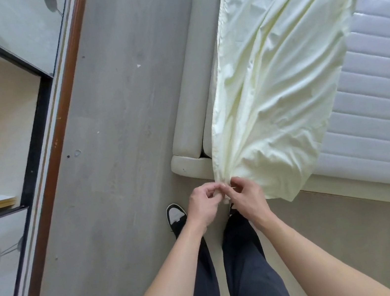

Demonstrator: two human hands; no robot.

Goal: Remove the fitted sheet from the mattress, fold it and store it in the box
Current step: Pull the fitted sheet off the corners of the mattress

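The pale yellow fitted sheet (277,75) is off the mattress corner and lies stretched in long folds across the bed, gathered to a point at the near corner. My left hand (205,204) and my right hand (247,197) meet at that gathered end, both pinching the sheet's edge close together in front of my legs. The quilted white mattress (381,88) shows bare to the right of the sheet. No box is in view.
The padded cream bed frame (186,133) borders the mattress, its corner just ahead of my hands. Grey floor (118,161) runs to the left. A wardrobe with a sliding-door track (42,159) and shelves stands along the left. My feet stand at the bed's corner.
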